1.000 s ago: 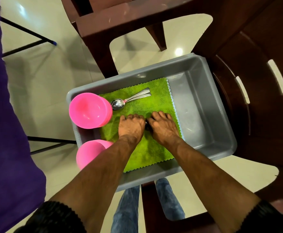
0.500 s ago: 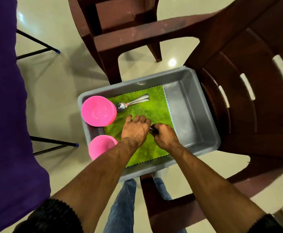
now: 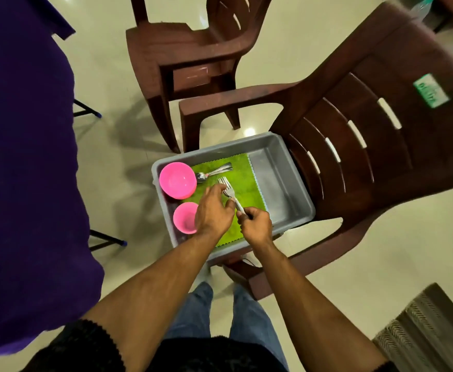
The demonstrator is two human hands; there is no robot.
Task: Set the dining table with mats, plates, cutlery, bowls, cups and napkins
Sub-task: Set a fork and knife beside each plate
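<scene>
A grey tub [image 3: 284,181] sits on the seat of a brown plastic chair [image 3: 375,146]. Inside it lie a green mat [image 3: 243,183], a stack of pink bowls [image 3: 177,179], a pink cup [image 3: 184,217] and spoons [image 3: 214,173]. My right hand [image 3: 256,226] grips the handles of forks [image 3: 228,190], lifted above the mat with the tines pointing away from me. My left hand [image 3: 213,212] touches the forks near their necks with fingertip and thumb.
A table under a purple cloth [image 3: 24,170] fills the left side, its black legs showing on the tiled floor. A second brown chair [image 3: 190,55] stands behind the tub. A woven doormat [image 3: 429,334] lies at the bottom right.
My right hand has lifted the forks off the green mat and pulled back toward me. My left hand has risen with them. The view has drawn back from the tub.
</scene>
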